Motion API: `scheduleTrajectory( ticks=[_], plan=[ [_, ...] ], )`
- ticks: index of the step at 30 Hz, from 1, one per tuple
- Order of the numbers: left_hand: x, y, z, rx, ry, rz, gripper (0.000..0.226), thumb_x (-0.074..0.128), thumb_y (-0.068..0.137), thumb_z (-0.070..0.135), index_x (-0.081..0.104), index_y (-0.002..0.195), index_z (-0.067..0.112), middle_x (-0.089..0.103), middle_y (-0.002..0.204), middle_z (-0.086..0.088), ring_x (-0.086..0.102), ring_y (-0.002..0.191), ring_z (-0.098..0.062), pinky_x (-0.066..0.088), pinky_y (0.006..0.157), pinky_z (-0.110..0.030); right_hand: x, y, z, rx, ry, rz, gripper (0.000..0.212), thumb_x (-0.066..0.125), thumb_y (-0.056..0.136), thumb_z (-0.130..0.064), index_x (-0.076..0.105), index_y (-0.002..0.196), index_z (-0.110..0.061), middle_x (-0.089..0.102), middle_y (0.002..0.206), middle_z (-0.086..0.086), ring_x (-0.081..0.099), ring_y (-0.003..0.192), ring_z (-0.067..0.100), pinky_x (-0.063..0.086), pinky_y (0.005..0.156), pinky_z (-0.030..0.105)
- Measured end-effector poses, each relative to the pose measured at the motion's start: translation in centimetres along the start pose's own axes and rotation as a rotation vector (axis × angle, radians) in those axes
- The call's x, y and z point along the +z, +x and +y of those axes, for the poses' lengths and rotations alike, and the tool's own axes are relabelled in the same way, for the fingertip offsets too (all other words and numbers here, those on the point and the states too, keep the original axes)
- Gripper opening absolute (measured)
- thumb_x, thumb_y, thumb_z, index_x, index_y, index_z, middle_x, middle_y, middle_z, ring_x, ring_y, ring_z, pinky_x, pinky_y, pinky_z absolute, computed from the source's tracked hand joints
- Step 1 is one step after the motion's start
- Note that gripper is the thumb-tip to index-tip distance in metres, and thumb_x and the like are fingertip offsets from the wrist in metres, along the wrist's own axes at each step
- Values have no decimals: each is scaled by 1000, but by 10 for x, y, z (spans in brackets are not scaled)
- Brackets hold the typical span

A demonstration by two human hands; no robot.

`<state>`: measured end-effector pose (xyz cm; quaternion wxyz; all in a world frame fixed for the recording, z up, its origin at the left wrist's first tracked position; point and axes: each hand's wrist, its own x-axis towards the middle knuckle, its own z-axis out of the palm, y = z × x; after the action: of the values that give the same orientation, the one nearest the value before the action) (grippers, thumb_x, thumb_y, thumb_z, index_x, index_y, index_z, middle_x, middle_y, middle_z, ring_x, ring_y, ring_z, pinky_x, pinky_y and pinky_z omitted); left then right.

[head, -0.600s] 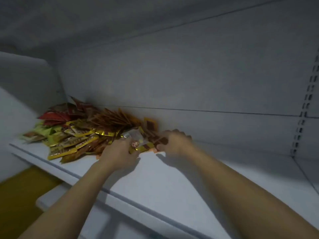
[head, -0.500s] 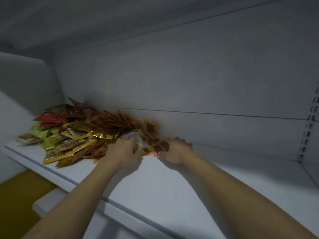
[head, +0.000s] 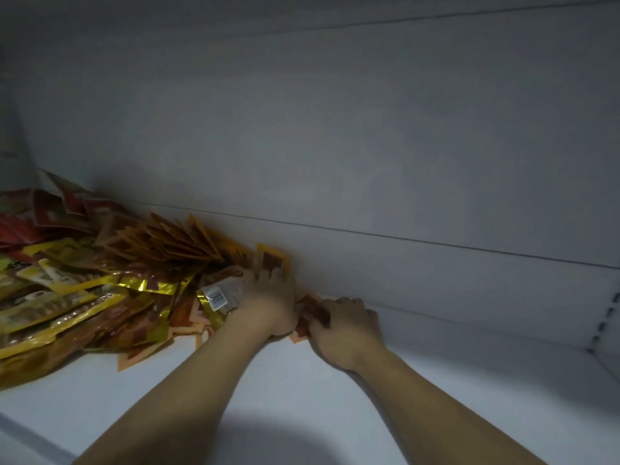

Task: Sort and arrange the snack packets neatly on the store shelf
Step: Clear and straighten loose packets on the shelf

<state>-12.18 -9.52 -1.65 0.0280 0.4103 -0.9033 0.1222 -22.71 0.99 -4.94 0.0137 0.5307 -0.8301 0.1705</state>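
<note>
- left hand (head: 268,307): fingers curled on clear packet (head: 223,293) w/ barcode label, at right edge of snack packet pile (head: 100,280)
- right hand (head: 347,330): pinches small orange packets (head: 313,312), just beside left hand
- pile on shelf (head: 302,414), left side, by back wall
- upright orange packet (head: 272,260) leans on wall

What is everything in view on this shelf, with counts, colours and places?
snack packets: many, gold, orange-brown and red, heaped at the left
clear packet: one, barcode label, heap's right edge
orange packet: one, upright at the rear
small packets: a few, orange-brown, between the hands
shelf: one, white, beneath everything
back panel: one, grey-white, behind
slotted upright: one, right edge
left hand: one, on the clear packet
right hand: one, gripping the small packets
</note>
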Motion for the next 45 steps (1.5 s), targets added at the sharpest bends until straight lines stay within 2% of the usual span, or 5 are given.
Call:
scheduleTrajectory(
  ticks=[17, 21, 29, 36, 45],
  plan=[
    [5, -12, -20, 219, -150, -76, 55, 48, 93, 60, 48, 139, 30, 41, 148, -10, 32, 136, -34, 21, 114, -55, 2, 1, -10, 159, -33, -3, 47, 34, 95, -53, 57, 120, -20, 47, 122, 13, 40, 116, 31, 24, 82, 37],
    [11, -19, -20, 220, -166, -46, 58, 45, 93, 62, 46, 142, 31, 42, 148, -9, 31, 137, -34, 19, 112, -57, -8, -9, -13, 178, 5, -42, 58, 27, 85, -65, 65, 119, -37, 49, 111, 11, 43, 112, 33, 28, 79, 35],
    [4, -11, -30, 233, -241, -140, 91, 52, 74, 83, 28, 150, 39, 26, 159, -6, 18, 146, -34, 14, 115, -56, -16, -10, -18, 187, 127, 0, 48, 45, 82, -61, 72, 106, -29, 70, 111, 2, 57, 107, 27, 48, 87, 35],
    [-6, -10, -52, 257, -438, -159, 53, 56, 97, 40, 38, 148, 36, 42, 152, -1, 36, 139, -31, 31, 114, -45, -3, -7, -35, 187, -53, 10, 66, 57, 83, -69, 53, 130, -23, 57, 128, 8, 48, 120, 33, 32, 88, 38],
    [-6, -22, -53, 226, -521, -109, 60, 66, 93, 38, 42, 147, 31, 45, 149, 0, 38, 138, -27, 35, 106, -33, -20, 5, -41, 352, 296, -158, 45, 89, 65, -41, 55, 81, -16, 60, 82, -2, 59, 79, 19, 42, 65, 24]
  ],
)
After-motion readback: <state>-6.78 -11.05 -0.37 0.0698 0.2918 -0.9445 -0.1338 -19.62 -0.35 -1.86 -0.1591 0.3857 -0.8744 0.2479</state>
